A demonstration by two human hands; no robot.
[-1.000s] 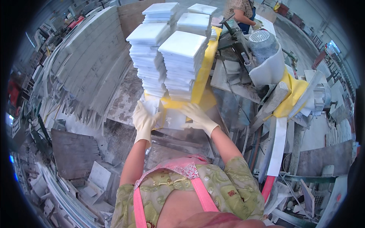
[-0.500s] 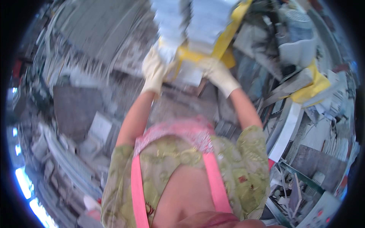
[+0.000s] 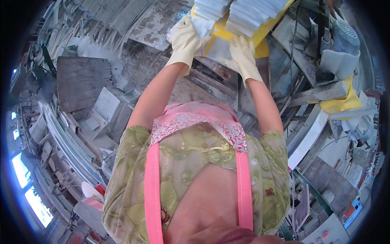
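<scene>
My left hand (image 3: 186, 42), in a cream rubber glove, is at the left side of a yellow sheet (image 3: 220, 29). Its fingers point away from me and its thumb is spread to the right, beside a white flat piece (image 3: 219, 49). From the other side my right hand (image 3: 243, 57), gloved likewise, rests at that piece and the yellow sheet, fingers stretched forward and thumb out to the left. Just beyond the hands stand two stacks of thin white slabs, a left stack (image 3: 212, 9) and a right stack (image 3: 250, 18). The undersides of both hands are hidden.
A dark square board (image 3: 83, 83) and pale blocks (image 3: 107, 103) lie at left. Long metal rails (image 3: 67, 138) curve past my left side. At right are a ribbed grey-blue object over a white bin (image 3: 339, 63), yellow sheeting (image 3: 347, 99), and a long pale beam (image 3: 310, 134).
The view has shifted, and the hands and slab stacks appear farther right and slightly higher. Blur has cleared. Both hands stay close to the yellow sheet.
</scene>
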